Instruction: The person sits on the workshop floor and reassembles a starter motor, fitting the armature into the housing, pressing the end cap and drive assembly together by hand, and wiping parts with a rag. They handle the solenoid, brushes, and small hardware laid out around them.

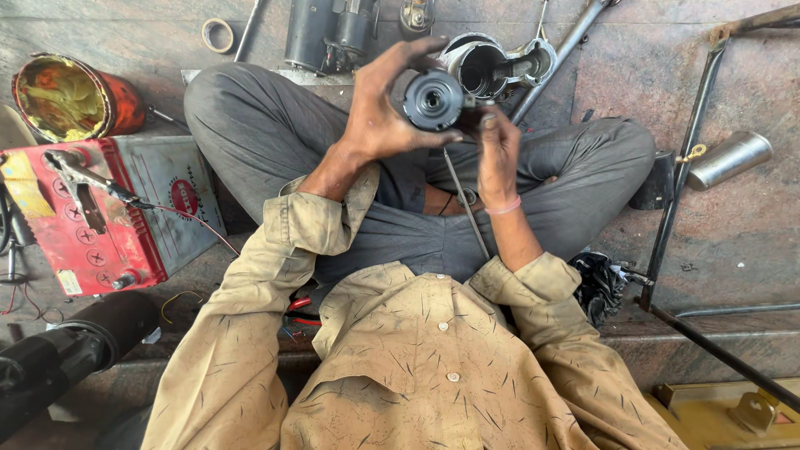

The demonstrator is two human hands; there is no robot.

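Note:
I sit cross-legged on a stone floor. My left hand (385,104) grips a dark round metal motor part (432,101) with a hole in its middle, held up over my knees. My right hand (497,154) touches the part's right underside with its fingers closed around something small there; what it pinches is hidden. A thin metal rod (467,204) runs down from the part across my lap. Just behind the part lies a hollow silver motor housing (487,67).
A red and grey car battery (108,212) with a clamp and wires sits at my left, beside an orange tin (71,96). A black motor (329,33) lies ahead. A silver cylinder (729,158), long metal bars (675,217) and a black rag (598,283) are at my right.

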